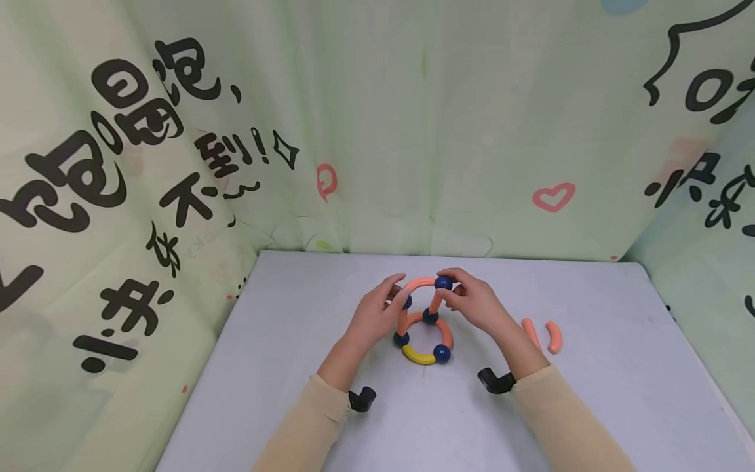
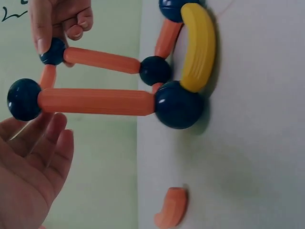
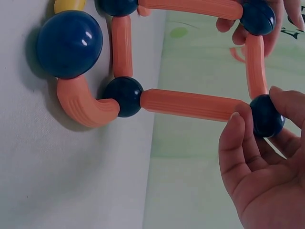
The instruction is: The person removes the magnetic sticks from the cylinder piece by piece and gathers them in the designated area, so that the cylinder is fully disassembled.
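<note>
Sleeves (image 1: 301,426): hanging over bench (image 1: 295,308)
Left hand (image 1: 377,314): pinching upper-left ball (image 2: 24,99)
Right hand (image 1: 474,300): pinching upper-right ball (image 1: 444,283)
Upright rods (image 2: 97,101): probably needing even, gentle support

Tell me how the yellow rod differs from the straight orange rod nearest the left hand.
Shape: the yellow rod is curved; the orange rod is straight.
Colour: the yellow rod is the only yellow one in view, while the orange rod matches several others.
Pose: the yellow rod lies low along the tabletop; the orange rod stands up from it.
Shared: both are ribbed and meet at the same blue ball.
</note>
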### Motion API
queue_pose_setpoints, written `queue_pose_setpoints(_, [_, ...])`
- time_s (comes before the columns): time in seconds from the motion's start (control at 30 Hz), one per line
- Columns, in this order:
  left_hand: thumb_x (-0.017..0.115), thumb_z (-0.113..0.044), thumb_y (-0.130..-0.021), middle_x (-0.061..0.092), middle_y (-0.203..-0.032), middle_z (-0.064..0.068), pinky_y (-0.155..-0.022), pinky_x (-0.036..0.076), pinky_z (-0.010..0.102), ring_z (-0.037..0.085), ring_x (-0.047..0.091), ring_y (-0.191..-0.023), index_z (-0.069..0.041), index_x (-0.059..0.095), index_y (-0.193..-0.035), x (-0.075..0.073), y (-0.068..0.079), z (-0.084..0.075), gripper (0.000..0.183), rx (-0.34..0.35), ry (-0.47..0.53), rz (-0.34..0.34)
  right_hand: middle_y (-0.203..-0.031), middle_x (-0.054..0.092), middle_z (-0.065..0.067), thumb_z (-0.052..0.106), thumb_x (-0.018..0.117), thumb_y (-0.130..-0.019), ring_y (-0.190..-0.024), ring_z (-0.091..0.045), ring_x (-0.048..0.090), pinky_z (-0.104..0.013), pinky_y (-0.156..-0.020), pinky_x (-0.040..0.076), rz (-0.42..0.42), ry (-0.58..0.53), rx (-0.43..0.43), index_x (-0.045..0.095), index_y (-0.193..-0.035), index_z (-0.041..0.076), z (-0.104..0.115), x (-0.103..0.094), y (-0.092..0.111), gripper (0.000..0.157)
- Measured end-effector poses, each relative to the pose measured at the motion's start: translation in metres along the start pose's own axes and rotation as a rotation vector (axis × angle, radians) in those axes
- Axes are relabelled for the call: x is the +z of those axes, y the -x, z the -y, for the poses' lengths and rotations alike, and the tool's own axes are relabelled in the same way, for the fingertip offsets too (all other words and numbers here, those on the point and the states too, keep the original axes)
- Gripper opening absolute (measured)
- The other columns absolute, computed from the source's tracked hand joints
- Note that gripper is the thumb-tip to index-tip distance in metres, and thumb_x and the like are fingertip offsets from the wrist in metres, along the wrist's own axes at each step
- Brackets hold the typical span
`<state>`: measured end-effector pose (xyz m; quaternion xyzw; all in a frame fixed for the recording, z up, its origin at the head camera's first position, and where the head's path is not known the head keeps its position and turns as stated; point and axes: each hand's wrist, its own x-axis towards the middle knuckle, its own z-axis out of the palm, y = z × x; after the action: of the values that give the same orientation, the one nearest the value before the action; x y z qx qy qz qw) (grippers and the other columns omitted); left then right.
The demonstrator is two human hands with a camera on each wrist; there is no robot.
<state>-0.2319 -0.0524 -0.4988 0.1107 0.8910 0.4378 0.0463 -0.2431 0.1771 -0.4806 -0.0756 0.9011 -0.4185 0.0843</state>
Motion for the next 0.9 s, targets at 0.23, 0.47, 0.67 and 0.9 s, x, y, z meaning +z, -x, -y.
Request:
queue_pose_setpoints(0.23, [0.043, -0.07, -0.094, 0.061, -0.135, -0.002, -0.09, 0.055, 0.051, 0.022, 0.062, -0.116, -0.036, 0.051, -0.142, -0.02, -0.026, -0.008, 0.059, -0.198, 0.07, 0.184, -0.098, 0.068, -0.005, 0.036, 0.061, -0.098, -0.087, -0.025, 0.068, -0.035, -0.078, 0.054, -0.001, -0.019, 0.008, 0.048, -0.141, 0.023, 0.001, 0.001, 0.0, 0.047])
queue_pose_setpoints(0.47, [0.05, -0.059, -0.096, 0.067, -0.122, -0.003, -0.101, 0.048, 0.05, 0.017, 0.063, -0.111, -0.031, 0.057, -0.136, -0.021, -0.043, -0.018, 0.049, -0.192, 0.12, 0.305, -0.095, 0.071, -0.01, 0.039, 0.059, -0.099, -0.091, -0.031, 0.068, -0.039, -0.082, 0.052, 0.002, -0.021, 0.005, 0.046, -0.142, 0.023, -0.003, 0.001, 0.0, 0.048])
queue_pose_setpoints(0.67, [0.056, -0.048, -0.098, 0.071, -0.112, 0.001, -0.094, 0.053, 0.042, 0.015, 0.067, -0.096, -0.023, 0.061, -0.13, -0.017, -0.051, -0.029, 0.041, -0.201, 0.148, 0.302, -0.093, 0.071, -0.007, 0.038, 0.061, -0.098, -0.089, -0.029, 0.069, -0.038, -0.08, 0.052, 0.002, -0.043, -0.009, 0.047, -0.142, 0.02, -0.004, 0.001, 0.0, 0.049])
queue_pose_setpoints(0.9, [0.062, -0.048, -0.095, 0.071, -0.103, -0.001, -0.088, 0.054, 0.038, 0.014, 0.067, -0.092, -0.022, 0.065, -0.123, -0.014, -0.059, -0.034, 0.039, -0.203, 0.097, 0.314, -0.095, 0.07, -0.005, 0.036, 0.061, -0.098, -0.084, -0.022, 0.068, -0.038, -0.081, 0.053, 0.006, -0.055, -0.018, 0.047, -0.142, 0.02, -0.004, 0.002, -0.001, 0.049])
